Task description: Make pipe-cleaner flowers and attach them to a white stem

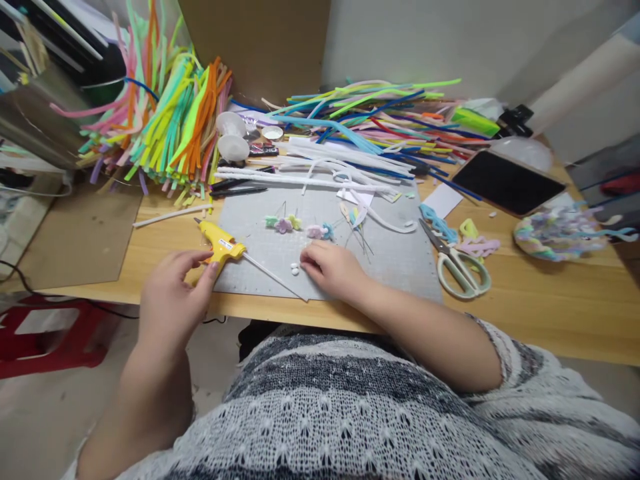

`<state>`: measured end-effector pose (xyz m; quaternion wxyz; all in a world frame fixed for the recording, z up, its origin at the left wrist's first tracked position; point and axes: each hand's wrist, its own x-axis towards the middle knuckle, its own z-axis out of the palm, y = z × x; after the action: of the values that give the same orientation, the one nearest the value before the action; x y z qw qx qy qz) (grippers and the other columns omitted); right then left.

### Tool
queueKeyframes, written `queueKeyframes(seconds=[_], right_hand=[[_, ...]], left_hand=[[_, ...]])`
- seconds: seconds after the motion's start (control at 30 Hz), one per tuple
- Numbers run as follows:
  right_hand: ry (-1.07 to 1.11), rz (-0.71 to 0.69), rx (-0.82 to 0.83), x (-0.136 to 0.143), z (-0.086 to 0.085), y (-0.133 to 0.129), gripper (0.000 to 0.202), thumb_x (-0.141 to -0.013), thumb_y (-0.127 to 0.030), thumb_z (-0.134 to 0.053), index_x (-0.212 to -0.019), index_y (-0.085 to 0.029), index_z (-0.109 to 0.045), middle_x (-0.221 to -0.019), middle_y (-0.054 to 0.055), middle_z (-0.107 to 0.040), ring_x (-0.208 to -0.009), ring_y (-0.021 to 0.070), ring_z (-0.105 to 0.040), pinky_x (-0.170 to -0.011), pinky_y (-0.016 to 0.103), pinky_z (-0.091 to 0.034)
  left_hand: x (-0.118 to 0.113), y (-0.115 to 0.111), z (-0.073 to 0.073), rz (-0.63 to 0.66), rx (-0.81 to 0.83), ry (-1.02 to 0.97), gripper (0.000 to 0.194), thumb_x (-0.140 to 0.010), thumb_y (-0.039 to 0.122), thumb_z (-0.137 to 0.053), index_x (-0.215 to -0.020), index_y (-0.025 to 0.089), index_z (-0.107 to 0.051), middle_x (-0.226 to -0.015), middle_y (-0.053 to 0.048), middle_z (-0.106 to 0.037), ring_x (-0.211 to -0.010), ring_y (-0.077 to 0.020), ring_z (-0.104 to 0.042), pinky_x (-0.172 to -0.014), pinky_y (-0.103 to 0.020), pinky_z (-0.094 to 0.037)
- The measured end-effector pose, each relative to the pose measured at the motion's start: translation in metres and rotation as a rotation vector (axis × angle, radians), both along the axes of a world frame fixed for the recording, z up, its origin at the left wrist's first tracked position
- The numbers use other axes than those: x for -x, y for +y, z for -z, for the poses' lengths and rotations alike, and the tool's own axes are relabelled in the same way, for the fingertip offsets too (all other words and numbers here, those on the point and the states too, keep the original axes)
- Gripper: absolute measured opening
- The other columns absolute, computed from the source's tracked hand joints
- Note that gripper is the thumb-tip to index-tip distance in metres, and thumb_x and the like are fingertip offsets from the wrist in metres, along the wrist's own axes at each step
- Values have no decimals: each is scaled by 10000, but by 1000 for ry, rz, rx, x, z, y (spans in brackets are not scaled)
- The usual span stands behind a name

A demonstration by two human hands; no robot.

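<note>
Left hand: at the handle of the yellow glue gun, thumb and fingers curled in a loose C around it; cannot tell if it's actually gripped. Gun lies at those fingertips, nozzle pointing away from the body, over the left edge of the grey mat. Glue stick runs from the gun's back toward the near edge of the mat, between the hands.

Right hand: on the mat, fingers bunched narrow, palm down. Cannot tell if anything is pinched. White beads just left of its fingertips. Pink-and-blue flowers just beyond its knuckles; green, purple and yellow flowers beyond and left, between the hands. Wire stems beyond and right.

Scissors on the worktop, well right of the right hand, handles toward the body. Phone farther out, same side. White pipe cleaners across the far side of the mat, past both hands. Big colored bundle beyond the left hand.
</note>
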<state>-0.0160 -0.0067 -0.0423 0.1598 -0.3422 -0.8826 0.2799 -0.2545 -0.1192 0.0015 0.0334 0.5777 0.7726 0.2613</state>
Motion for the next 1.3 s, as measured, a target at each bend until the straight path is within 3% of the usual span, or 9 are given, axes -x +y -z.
queueKeyframes(seconds=[0.2,0.53,0.63,0.77,0.87,0.93,1.03,1.17,1.3], right_hand=[[-25,-12,-49,-1,1,1,106,-853,-180,-465,-833,-174,-568,-884,58,-611,-798,156,-524,-662,271,-358],[-97,8,-138,4,6,-1,137,-805,-157,-426,-805,-159,-562,-838,66,-590,-693,140,-466,-549,272,-246],[13,43,-44,2,2,-1,91,-768,-142,-451,-771,-171,-537,-789,42,-560,-684,130,-454,-557,259,-265],[385,79,296,-4,-4,0,38,-736,-188,-515,-711,-185,-486,-684,-15,-464,-615,98,-420,-560,237,-322],[601,76,616,-10,-9,1,111,-746,-274,-551,-729,-190,-479,-648,-42,-426,-549,75,-364,-510,223,-303],[689,78,777,-14,-10,1,160,-754,-319,-577,-746,-193,-480,-627,-56,-416,-519,64,-337,-487,217,-276],[783,101,929,-18,-9,2,193,-758,-340,-607,-758,-197,-476,-572,-78,-387,-468,53,-300,-462,216,-235],[843,135,949,-21,-9,2,178,-758,-317,-616,-766,-196,-487,-538,-88,-370,-451,52,-285,-458,214,-213],[790,224,827,-22,-18,-2,143,-732,-282,-612,-731,-184,-508,-565,-73,-393,-491,57,-306,-475,218,-228]], left_hand=[[4,2,13,23,68,23,224,-823,382,-553,-957,216,-623,-962,-88,-630,-904,-259,-587,-787,-377,-458],[-10,9,23,-198,221,103,603,-809,467,-521,-1296,125,-422,-1142,-235,-541,-1045,-422,-535,-797,-537,-443],[-11,9,26,-179,187,120,582,-846,428,-477,-1320,99,-397,-1178,-258,-537,-1077,-427,-525,-835,-555,-429],[-4,1,30,-190,-21,72,579,-852,400,-495,-1337,106,-380,-1202,-230,-519,-1114,-382,-507,-917,-524,-406],[1,-5,28,-249,-233,-118,513,-848,392,-534,-1305,190,-422,-1200,-135,-534,-1074,-307,-531,-903,-462,-424],[1,-5,22,-265,-337,-309,392,-861,394,-530,-1223,249,-482,-1091,-47,-583,-968,-236,-552,-855,-423,-423],[-7,-2,10,-161,-401,-666,183,-894,382,-479,-1003,268,-572,-940,24,-597,-803,-151,-508,-758,-384,-396],[-25,-5,6,24,-386,-1075,243,-782,470,-612,-906,261,-617,-907,-9,-594,-640,-118,-436,-560,-315,-385],[-47,-19,23,204,-157,-1153,343,-737,565,-625,-854,243,-641,-823,-55,-603,-652,-153,-526,-578,-332,-463]])
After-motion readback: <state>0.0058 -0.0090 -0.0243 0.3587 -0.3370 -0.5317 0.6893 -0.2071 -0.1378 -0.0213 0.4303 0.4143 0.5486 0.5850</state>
